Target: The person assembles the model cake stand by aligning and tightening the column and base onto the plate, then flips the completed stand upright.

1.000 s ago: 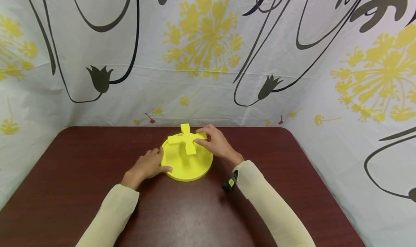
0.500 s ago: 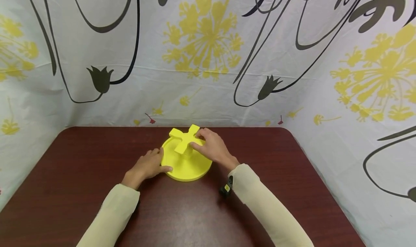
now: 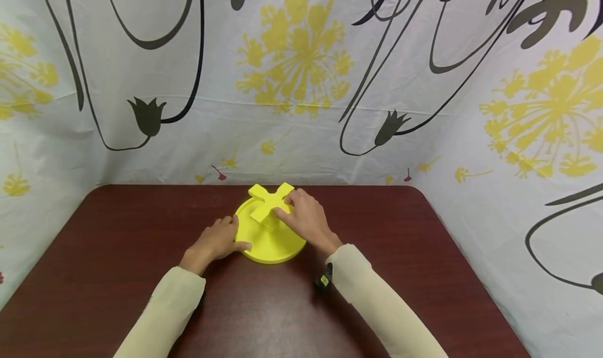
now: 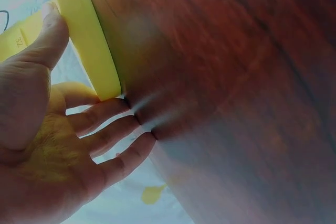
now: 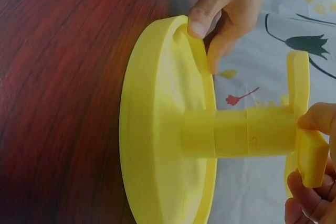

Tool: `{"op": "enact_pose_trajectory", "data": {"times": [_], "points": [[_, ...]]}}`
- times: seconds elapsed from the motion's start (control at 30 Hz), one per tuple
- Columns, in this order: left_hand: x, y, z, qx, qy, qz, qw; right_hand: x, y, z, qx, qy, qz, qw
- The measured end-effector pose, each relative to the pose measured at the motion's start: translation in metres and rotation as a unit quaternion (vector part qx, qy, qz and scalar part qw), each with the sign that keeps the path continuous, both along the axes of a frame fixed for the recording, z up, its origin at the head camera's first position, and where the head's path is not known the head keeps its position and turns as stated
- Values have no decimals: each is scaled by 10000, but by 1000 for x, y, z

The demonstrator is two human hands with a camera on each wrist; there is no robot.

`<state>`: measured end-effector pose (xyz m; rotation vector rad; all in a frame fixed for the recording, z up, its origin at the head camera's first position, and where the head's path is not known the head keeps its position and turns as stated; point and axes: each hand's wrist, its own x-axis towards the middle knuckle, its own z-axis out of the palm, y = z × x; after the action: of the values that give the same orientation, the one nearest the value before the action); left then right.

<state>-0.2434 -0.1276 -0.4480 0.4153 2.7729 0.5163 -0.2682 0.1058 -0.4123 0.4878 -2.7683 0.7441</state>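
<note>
A yellow round base [image 3: 270, 247] lies near the table's far edge. From its middle rises a short yellow post [image 5: 231, 134] with "13" on it, topped by a yellow cross-shaped handle [image 3: 270, 202]. My left hand [image 3: 216, 240] grips the base's left rim, thumb on top and fingers at the outer side; in the left wrist view the fingertips [image 4: 149, 136] reach the table. My right hand [image 3: 307, 217] pinches one arm of the cross handle between thumb and fingers. That arm is mostly hidden in the head view but shows in the right wrist view.
The dark red-brown table [image 3: 264, 316] runs toward me and to both sides. A white curtain [image 3: 212, 133] with flower prints hangs right behind it. A small black device [image 3: 324, 280] sits at my right wrist.
The cross handle has turned clockwise, seen from above, with my right hand shifting slightly left and toward me. The left hand keeps its place on the base.
</note>
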Motion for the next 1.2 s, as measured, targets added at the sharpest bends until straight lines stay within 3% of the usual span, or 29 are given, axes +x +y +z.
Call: {"op": "enact_pose_trajectory", "data": {"times": [0.2,0.4,0.57,0.67,0.73,0.83,0.9,1.0,1.2], "points": [[3,-1,0,-7,55,-57,10000,2,-1,-2,-47,89,-34,9999],[-2,-11,-3,365,-79,-102,9992,-6,23,3,-608,-385,784,9943],[-5,-23,3,690,-370,-211,9967,-17,66,-9,-1205,-972,1090,9819],[-6,-26,5,611,-446,-349,9965,-23,85,-22,-905,-1693,1334,9723],[-7,-26,6,585,-419,-436,9964,-25,91,-31,-375,-2134,1563,9636],[-9,-25,3,616,-175,-595,9962,-26,90,-40,407,-2438,1791,9523],[-10,-23,1,631,60,-691,9956,-26,87,-45,577,-2432,1803,9513],[-13,-21,-4,653,349,-765,9943,-26,82,-50,527,-2239,1709,9581],[-19,-19,-10,773,348,-755,9935,-26,82,-55,344,-1958,1628,9664]]}}
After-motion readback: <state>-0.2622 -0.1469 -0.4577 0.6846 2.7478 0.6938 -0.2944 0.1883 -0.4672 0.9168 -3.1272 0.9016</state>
